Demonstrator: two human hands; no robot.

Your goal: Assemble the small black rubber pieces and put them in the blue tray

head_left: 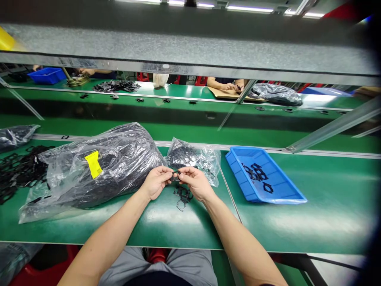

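Observation:
Between the fingertips of both hands is a small black frame-like part (175,177). My left hand (156,182) pinches its left side, and my right hand (195,182) pinches the right side. Just below the hands, a little heap of thin black frames (183,195) lies on the green table. Behind my right hand sits a small clear bag (193,155) filled with dark parts. A large clear plastic bag (119,159) of black parts, with a yellow label (93,164), lies close to my left hand.
A blue tray (276,174) with several black frames stands to the right. Loose black parts (20,169) pile up at the far left. Across the conveyor (178,119), co-workers' hands (230,86) handle parts. A slanted metal strut (333,123) rises at the right.

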